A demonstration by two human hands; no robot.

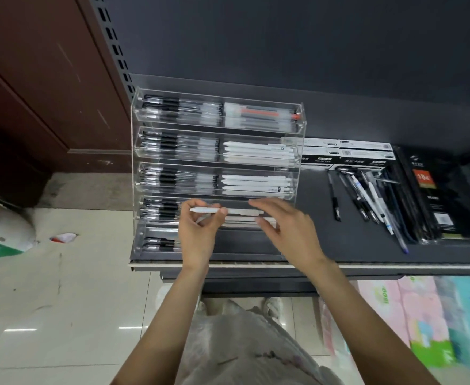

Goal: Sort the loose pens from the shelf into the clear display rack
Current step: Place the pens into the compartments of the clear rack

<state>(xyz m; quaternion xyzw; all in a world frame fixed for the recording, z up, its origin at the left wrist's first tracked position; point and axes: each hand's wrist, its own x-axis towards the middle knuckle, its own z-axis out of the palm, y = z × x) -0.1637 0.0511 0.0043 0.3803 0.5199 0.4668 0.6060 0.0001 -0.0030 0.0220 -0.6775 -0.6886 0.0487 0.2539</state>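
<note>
Left grip [200, 218] pinches our white pen [225, 210] over the rack's [297, 151] fourth tier; right grip [281, 220] hovers loose, empty; we'd keep it level, lowering beside the other whites

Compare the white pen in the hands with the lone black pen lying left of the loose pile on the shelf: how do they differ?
The white pen is pinched by the left hand, with the right hand at its other end; the black pen lies untouched on the shelf. The white pen sits crosswise at the clear rack; the black pen points front to back. The white pen has a plain pale body; the black pen is dark. Both are slim pens.
</note>
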